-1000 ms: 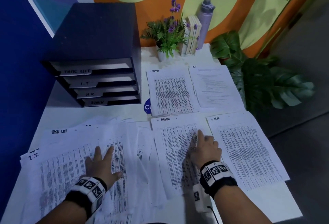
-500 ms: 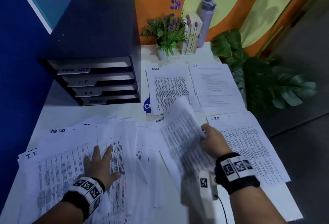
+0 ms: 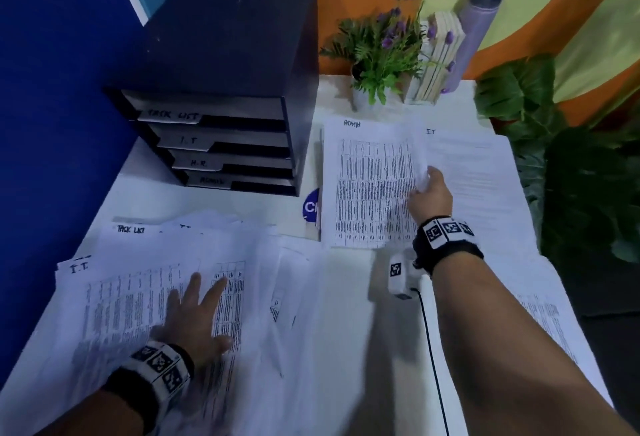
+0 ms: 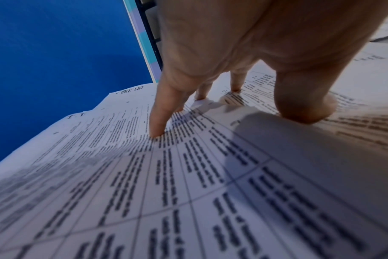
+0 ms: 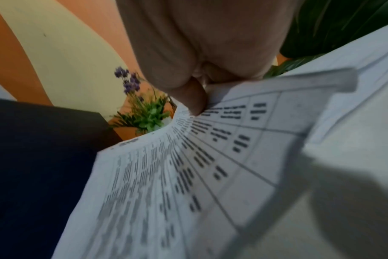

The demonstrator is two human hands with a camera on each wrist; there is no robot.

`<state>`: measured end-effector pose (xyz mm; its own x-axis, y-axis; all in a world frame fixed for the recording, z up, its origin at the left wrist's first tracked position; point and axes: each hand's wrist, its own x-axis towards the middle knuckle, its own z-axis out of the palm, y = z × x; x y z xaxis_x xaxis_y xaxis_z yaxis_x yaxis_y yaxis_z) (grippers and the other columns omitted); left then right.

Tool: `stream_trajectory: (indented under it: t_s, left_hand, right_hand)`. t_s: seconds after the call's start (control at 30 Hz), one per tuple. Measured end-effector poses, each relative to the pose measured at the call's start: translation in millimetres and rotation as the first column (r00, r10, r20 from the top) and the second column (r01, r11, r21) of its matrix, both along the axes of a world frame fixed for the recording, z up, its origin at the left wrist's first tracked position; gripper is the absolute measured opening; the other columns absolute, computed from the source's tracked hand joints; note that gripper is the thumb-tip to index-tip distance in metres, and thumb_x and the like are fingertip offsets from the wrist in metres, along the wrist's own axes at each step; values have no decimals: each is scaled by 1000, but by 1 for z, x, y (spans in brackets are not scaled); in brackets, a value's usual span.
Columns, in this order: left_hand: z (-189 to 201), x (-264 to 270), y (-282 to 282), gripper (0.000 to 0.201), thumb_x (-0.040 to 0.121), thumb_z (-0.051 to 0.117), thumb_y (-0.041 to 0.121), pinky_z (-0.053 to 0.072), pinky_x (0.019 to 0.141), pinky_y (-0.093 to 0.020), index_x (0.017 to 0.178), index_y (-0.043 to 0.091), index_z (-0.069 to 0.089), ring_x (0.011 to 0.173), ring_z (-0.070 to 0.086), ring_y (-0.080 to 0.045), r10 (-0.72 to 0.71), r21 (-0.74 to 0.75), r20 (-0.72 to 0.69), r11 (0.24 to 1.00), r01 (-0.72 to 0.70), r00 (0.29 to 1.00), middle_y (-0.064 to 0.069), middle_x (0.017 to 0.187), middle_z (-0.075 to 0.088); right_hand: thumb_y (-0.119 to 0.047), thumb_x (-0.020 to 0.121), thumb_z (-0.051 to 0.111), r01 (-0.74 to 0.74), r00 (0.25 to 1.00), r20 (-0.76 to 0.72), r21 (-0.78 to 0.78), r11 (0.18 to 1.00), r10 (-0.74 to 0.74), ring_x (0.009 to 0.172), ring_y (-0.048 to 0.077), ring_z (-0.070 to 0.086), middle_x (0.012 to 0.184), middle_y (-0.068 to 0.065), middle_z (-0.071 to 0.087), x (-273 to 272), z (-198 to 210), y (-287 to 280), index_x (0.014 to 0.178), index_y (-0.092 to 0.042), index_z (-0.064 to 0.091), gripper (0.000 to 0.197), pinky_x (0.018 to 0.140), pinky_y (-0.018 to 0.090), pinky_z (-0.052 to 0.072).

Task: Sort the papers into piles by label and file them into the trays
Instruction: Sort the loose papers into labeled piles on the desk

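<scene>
From the head view, my right hand (image 3: 429, 196) pinches the right edge of an ADMIN sheet (image 3: 367, 186) and holds it over the ADMIN pile at the far side of the table (image 3: 346, 297), beside the tray unit (image 3: 221, 144). To land it well I judge I should square the ADMIN heading with the sheet below, lower it flat, then let go, keeping it off the I.T pile (image 3: 474, 172) just to its right. My left hand (image 3: 194, 318) lies flat, fingers spread, on the unsorted heap (image 3: 138, 290). The H.R pile is mostly hidden behind my right forearm.

Left wrist: straight fingertips (image 4: 157, 129) press on printed tables; I.T and TASK LIST headings peek out beyond. How many sheets lie beneath, I cannot tell.

Right wrist: my thumb (image 5: 194, 103) clamps the curling sheet; the fingers under it are hidden, and the print is blurred. The pile below is out of sight.
</scene>
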<state>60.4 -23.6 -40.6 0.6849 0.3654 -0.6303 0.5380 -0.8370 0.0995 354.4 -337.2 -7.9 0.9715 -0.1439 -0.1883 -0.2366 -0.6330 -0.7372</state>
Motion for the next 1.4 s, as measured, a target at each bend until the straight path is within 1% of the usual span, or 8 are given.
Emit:
stream_trajectory:
  t_s: [0.2, 0.37, 0.57, 0.7, 0.87, 1.0, 1.17, 1.4]
  left_hand:
    - [1, -3, -2, 107, 76, 76, 42, 25, 112, -60, 149, 48, -3, 146, -8, -39, 8, 43, 51, 999, -11, 999, 3, 160, -20]
    - [0, -3, -4, 105, 78, 75, 37, 26, 114, -53, 148, 50, -2, 147, -8, -36, 8, 56, 71, 998, -12, 997, 5, 159, -21]
    - [6, -2, -4, 102, 76, 72, 51, 23, 111, -61, 147, 53, -2, 147, -10, -33, 29, 30, 65, 999, -31, 997, 9, 158, -23]
    - [14, -6, -5, 94, 84, 67, 46, 16, 116, -58, 149, 48, -1, 147, -10, -28, 3, -57, 93, 998, 2, 996, 9, 159, -19]
    - [33, -14, -8, 68, 94, 60, 24, 25, 117, -34, 150, 37, 24, 144, 22, -16, 114, -347, 358, 938, 19, 927, 6, 160, 10]
    - [41, -40, 35, 56, 94, 58, 14, 31, 114, -36, 146, 18, 39, 136, 38, -22, 290, -272, 509, 948, -168, 811, -5, 151, 35]
    - [29, -89, 105, 90, 82, 69, 46, 26, 115, -44, 152, 17, 20, 141, 24, -33, 449, 0, 257, 885, -465, 856, -11, 155, 19]
    - [12, -107, 119, 116, 64, 83, 51, 35, 110, -43, 152, 17, 16, 132, 39, -32, 385, -57, 247, 922, -384, 889, -12, 146, 36]
  right_hand:
    - [-8, 84, 64, -52, 997, 27, -396, 917, 69, 128, 37, 36, 147, 14, 32, 6, -11, 14, 149, -18, 29, 75, 101, 50, 37]
    - [-21, 87, 55, -447, 881, -154, -582, 679, 447, 125, 30, 41, 137, 5, 45, -24, -18, 33, 134, -29, 50, 47, 98, 47, 37]
    - [-18, 84, 59, -486, 871, -250, -561, 670, 423, 127, 26, 37, 138, 1, 41, -37, -13, 44, 128, -28, 52, 46, 96, 46, 37]
    - [-20, 88, 58, -502, 853, -94, -419, 756, 514, 120, 32, 46, 134, 10, 46, -74, 3, 63, 135, -19, 52, 47, 98, 42, 41]
    - [-19, 88, 64, -701, 713, -105, -107, 705, 693, 100, 27, 62, 109, 11, 64, -173, 9, 93, 108, -11, 69, 23, 82, 19, 37]
    - [-19, 89, 61, -746, 664, -80, -22, 665, 743, 95, 20, 62, 99, 4, 62, -246, 0, 110, 104, -14, 72, 19, 80, 14, 36]
    - [-33, 72, 44, -750, 661, -53, -63, 659, 748, 84, 27, 56, 85, 5, 54, -304, -11, 128, 77, -14, 63, 27, 71, 34, 50]
    - [-43, 67, 31, -676, 736, -164, -129, 725, 657, 89, 32, 53, 90, 17, 56, -308, -11, 153, 83, -8, 58, 47, 80, 36, 48]
